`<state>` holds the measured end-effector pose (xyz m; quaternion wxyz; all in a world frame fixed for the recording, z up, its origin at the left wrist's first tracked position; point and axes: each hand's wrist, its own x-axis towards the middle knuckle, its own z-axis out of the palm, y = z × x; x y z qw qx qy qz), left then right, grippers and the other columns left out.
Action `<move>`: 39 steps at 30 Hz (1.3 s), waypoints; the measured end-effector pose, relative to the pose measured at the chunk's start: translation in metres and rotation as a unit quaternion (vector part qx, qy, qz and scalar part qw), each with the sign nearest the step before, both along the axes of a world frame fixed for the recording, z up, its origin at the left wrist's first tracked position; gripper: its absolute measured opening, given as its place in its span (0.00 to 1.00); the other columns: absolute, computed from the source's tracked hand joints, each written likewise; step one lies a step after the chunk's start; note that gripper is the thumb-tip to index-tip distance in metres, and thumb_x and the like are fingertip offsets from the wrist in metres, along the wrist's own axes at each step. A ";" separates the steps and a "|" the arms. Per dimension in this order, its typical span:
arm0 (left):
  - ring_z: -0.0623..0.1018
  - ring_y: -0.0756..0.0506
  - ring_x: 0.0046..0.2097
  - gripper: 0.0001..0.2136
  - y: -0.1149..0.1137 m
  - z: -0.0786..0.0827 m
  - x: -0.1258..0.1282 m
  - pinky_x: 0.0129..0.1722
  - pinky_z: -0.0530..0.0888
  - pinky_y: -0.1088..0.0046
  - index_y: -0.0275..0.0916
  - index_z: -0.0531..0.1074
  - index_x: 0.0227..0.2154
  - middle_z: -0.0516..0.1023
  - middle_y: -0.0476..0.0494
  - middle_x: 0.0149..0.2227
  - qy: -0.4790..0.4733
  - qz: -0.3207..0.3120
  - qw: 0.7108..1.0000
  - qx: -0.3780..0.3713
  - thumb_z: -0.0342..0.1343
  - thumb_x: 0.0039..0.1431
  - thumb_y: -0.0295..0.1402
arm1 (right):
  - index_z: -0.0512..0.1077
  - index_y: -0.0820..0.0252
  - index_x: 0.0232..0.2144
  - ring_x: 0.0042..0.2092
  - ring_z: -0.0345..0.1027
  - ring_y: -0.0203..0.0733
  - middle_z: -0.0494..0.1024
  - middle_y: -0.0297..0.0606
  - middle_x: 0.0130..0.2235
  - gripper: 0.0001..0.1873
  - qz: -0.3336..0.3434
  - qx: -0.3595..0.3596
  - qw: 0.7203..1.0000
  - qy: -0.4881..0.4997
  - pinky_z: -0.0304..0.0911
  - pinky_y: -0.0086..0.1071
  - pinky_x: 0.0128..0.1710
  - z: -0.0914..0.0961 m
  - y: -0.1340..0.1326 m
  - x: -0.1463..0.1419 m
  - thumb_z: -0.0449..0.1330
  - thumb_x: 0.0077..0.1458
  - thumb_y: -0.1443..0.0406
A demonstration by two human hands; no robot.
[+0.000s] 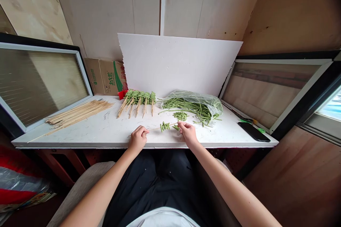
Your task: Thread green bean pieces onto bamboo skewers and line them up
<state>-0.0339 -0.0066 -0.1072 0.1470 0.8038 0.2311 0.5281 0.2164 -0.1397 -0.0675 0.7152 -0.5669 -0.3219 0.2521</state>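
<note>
My left hand (139, 137) is closed around the lower part of a thin bamboo skewer (153, 128), held low over the front of the white table. Several short green bean pieces (164, 126) sit side by side along the skewer. At its far end, my right hand (188, 133) has thumb and fingers pinched together; what lies between them is hidden. Just beyond that hand is a small pile of cut bean pieces (180, 116). Long green beans (186, 103) lie behind it, partly inside a clear plastic bag (213, 103).
Finished bean skewers (140, 98) are stacked at the back left, beside a cardboard box (106, 76). Bare bamboo skewers (80, 112) lie on the table's left. A black phone (254, 131) rests near the right edge, by scissors (246, 117). A white board (178, 64) stands behind.
</note>
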 end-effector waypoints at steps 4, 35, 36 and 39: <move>0.78 0.45 0.35 0.11 0.004 0.000 0.000 0.34 0.72 0.70 0.42 0.68 0.27 0.76 0.47 0.31 0.003 -0.003 1.000 -0.014 0.51 0.60 0.20 | 0.79 0.59 0.27 0.28 0.68 0.38 0.79 0.38 0.29 0.27 0.025 0.027 0.999 -0.003 0.58 0.32 0.27 -0.004 0.002 0.005 0.75 0.42 0.42; 0.75 0.46 0.34 0.11 0.001 0.000 -0.001 0.34 0.69 0.70 0.42 0.63 0.27 0.72 0.48 0.30 0.019 -0.013 1.000 0.014 0.50 0.64 0.21 | 0.81 0.59 0.26 0.24 0.64 0.38 0.78 0.38 0.25 0.25 0.091 -0.040 0.994 -0.047 0.55 0.32 0.22 0.007 -0.003 -0.025 0.76 0.41 0.44; 0.75 0.45 0.34 0.11 0.001 -0.001 -0.001 0.34 0.69 0.70 0.43 0.64 0.28 0.72 0.48 0.30 0.020 -0.013 1.000 0.014 0.50 0.64 0.21 | 0.81 0.59 0.26 0.25 0.65 0.39 0.79 0.38 0.25 0.25 0.093 -0.040 0.994 -0.047 0.55 0.32 0.23 0.007 -0.003 -0.026 0.76 0.41 0.44; 0.76 0.45 0.35 0.11 0.002 -0.001 -0.001 0.35 0.70 0.70 0.43 0.65 0.28 0.73 0.47 0.31 0.022 -0.011 1.000 0.012 0.50 0.65 0.22 | 0.82 0.59 0.28 0.25 0.65 0.38 0.80 0.38 0.26 0.24 0.093 -0.052 0.994 -0.030 0.55 0.32 0.23 0.008 -0.002 -0.027 0.76 0.42 0.45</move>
